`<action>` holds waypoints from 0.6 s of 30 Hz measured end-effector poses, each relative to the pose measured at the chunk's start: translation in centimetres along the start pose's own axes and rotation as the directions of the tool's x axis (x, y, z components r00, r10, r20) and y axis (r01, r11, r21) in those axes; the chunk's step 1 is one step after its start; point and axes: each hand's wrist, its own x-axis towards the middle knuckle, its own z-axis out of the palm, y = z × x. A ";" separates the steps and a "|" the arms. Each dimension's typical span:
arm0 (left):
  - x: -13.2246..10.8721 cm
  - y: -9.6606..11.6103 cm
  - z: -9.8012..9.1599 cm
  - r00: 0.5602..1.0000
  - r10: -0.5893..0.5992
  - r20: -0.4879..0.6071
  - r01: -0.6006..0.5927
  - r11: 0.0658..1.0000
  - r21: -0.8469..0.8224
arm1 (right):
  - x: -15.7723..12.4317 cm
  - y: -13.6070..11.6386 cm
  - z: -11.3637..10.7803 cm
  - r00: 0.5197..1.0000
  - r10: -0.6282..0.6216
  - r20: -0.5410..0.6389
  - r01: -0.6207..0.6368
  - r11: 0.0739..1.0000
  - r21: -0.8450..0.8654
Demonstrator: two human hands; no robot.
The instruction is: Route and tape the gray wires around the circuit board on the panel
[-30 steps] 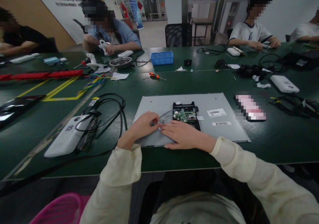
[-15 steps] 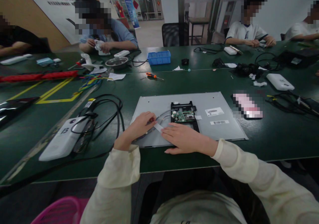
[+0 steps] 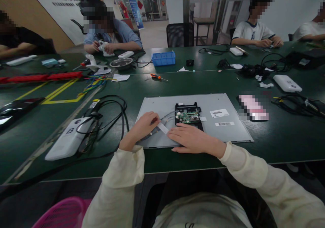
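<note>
A flat grey metal panel lies on the table in front of me. Near its middle sits a black bracket with a green circuit board. Grey cables run from the board towards the left. My left hand pinches one end of a white strip, which looks like tape, above the panel's left part. The other end meets the fingertips of my right hand, which rests palm down with fingers stretched over the panel's front edge and the bracket's lower part.
Left of the panel lie a white power bank and looped black cables. A pink phone is on the right. Beyond are an orange screwdriver, a blue basket and a metal bowl. Several people sit around the table.
My right hand has shifted slightly to the right, and more of the white strip shows between my hands. The whole view has moved slightly.
</note>
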 end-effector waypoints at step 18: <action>-0.3 -0.5 0.1 0.975 -0.158 -0.158 0.158 0.987 -0.010 | -8.5 8.5 -1.0 0.688 0.710 -0.151 -0.684 0.704 0.192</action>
